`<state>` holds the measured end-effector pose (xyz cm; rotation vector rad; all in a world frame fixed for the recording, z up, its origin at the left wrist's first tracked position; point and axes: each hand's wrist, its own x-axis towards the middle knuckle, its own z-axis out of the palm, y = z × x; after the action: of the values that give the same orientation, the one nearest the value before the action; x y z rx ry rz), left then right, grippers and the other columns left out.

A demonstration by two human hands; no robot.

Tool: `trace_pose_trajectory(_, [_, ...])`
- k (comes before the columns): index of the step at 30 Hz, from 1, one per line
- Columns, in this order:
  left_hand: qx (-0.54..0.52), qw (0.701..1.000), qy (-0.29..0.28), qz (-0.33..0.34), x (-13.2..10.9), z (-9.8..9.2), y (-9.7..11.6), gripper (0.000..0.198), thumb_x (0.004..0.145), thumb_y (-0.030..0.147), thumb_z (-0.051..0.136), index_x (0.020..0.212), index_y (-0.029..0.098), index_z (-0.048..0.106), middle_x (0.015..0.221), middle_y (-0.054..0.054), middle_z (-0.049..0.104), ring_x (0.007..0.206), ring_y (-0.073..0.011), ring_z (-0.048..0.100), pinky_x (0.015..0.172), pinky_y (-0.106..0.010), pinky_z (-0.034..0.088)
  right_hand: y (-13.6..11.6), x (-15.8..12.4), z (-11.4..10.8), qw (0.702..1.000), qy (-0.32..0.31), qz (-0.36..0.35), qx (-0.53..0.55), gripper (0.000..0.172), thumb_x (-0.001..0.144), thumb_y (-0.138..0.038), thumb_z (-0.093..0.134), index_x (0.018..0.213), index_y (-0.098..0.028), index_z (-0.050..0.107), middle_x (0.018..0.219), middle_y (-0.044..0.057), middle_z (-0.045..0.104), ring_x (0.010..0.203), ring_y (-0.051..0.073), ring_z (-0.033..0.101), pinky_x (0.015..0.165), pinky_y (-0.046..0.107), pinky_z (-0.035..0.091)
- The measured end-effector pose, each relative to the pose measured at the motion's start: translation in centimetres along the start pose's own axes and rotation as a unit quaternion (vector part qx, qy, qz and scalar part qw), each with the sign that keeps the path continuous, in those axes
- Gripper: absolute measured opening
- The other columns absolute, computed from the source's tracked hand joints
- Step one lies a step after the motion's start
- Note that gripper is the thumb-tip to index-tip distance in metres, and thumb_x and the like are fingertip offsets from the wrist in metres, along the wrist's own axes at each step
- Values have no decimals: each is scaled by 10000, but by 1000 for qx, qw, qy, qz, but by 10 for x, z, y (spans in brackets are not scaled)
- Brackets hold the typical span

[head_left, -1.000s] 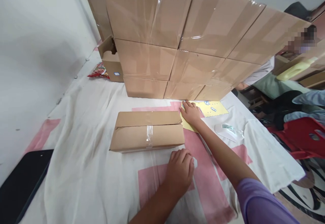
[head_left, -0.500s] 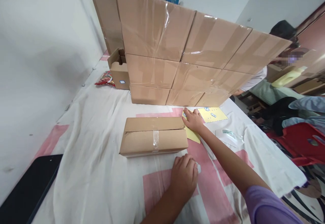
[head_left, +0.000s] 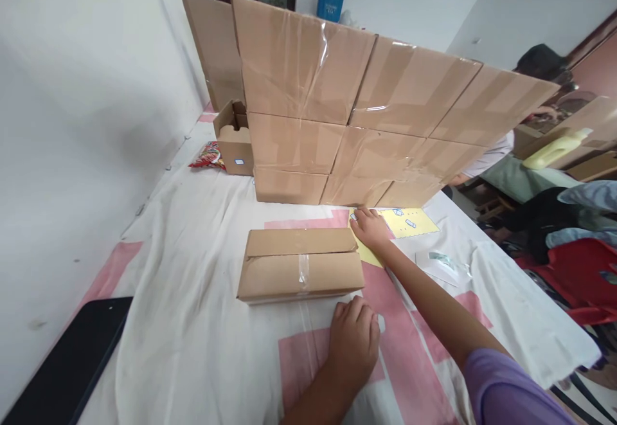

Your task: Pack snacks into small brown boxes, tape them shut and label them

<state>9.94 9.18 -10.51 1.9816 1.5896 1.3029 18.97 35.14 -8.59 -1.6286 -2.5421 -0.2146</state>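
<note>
My right hand (head_left: 371, 227) lies on a yellow paper sheet (head_left: 370, 256) with its fingers stretched out, just beyond the right end of a brown cardboard box (head_left: 289, 274). The box is closed, with clear tape across its front. Nearer to me, my left hand (head_left: 354, 335) is curled into a fist on the cloth, close to the box's near right corner. A small whitish bit shows at the fist's right side; what the fingers hold, if anything, is hidden. Right of my right hand lies a second yellow sheet (head_left: 409, 222) with blue-outlined drawings.
A tall taped cardboard panel (head_left: 337, 148) stands across the far side. Behind its left edge are an open carton (head_left: 236, 155) and a red snack packet (head_left: 209, 156). A black phone (head_left: 72, 361) lies left, a clear plastic bag (head_left: 443, 267) right. Another person's arm (head_left: 486, 158) shows behind the panel.
The view has shifted slightly, so everything sits a little lower and to the right. My right hand and the sheet under it have slid slightly farther away; my left hand stays closed.
</note>
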Motion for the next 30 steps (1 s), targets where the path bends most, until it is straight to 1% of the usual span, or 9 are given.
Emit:
trace_pose_trajectory(5, [-15,1000,2,-16,2,-2,-2,252,959,91,360,815,219,523,864,-24,623,782,-179,564,738,-358,435,4,18,-4,998,13,-7,66,375,1012,-336,387,957,-149,708,1050,149,714,985,256,644,829,334,439])
trace_pose_trajectory(9, [-27,999,-1,-24,3,-5,-1,276,986,131,318,812,225,511,871,-33,634,782,-185,578,724,-354,438,7,15,-13,993,33,-3,111,391,1007,-324,363,984,-167,720,1064,131,739,974,247,672,808,328,468])
trace_pose_trajectory(11, [-37,999,1,-38,3,-8,-1,284,1000,156,301,805,230,494,865,-37,640,779,-187,589,711,-341,439,4,-5,-26,977,86,11,197,377,1006,-339,372,1012,-181,715,1090,119,745,1000,249,678,834,341,486])
trace_pose_trajectory(13, [-51,997,3,-64,4,-12,-2,289,1014,181,291,797,239,473,792,-22,634,716,-176,592,653,-316,421,-1,-39,-44,938,131,21,321,338,999,-381,432,946,-196,710,1024,105,752,968,255,683,833,360,496])
trace_pose_trajectory(14, [-57,995,1,-80,4,-14,-2,290,1022,194,289,794,244,462,732,-6,618,657,-168,583,609,-305,399,-5,-60,-54,917,124,14,378,329,997,-406,466,889,-204,702,952,92,748,903,249,682,804,361,497])
trace_pose_trajectory(18, [-55,991,-9,-119,5,-24,-3,286,1037,233,302,797,254,455,560,43,525,489,-145,520,507,-291,317,-23,-144,-89,848,-43,-56,525,327,1015,-411,493,839,-217,689,835,62,697,789,220,648,723,348,480])
trace_pose_trajectory(20, [-49,992,-10,-116,5,-28,-1,279,1036,231,307,810,251,468,563,43,524,498,-142,530,513,-280,331,-32,-171,-97,824,-89,-58,557,295,1010,-396,517,855,-218,694,815,54,677,761,207,630,694,339,467])
trace_pose_trajectory(25, [-29,995,-12,-92,5,-31,5,264,1031,225,331,821,242,489,598,32,566,529,-137,549,530,-259,369,-46,-197,-90,812,-84,-34,576,188,972,-362,592,887,-225,690,806,40,653,702,176,565,625,310,426])
trace_pose_trajectory(30, [-19,996,6,-81,5,-37,6,198,1019,242,384,940,221,563,644,26,633,547,-129,596,528,-248,406,-43,-196,-90,813,-45,1,580,200,966,-349,597,819,-218,628,719,6,599,611,142,520,563,278,393])
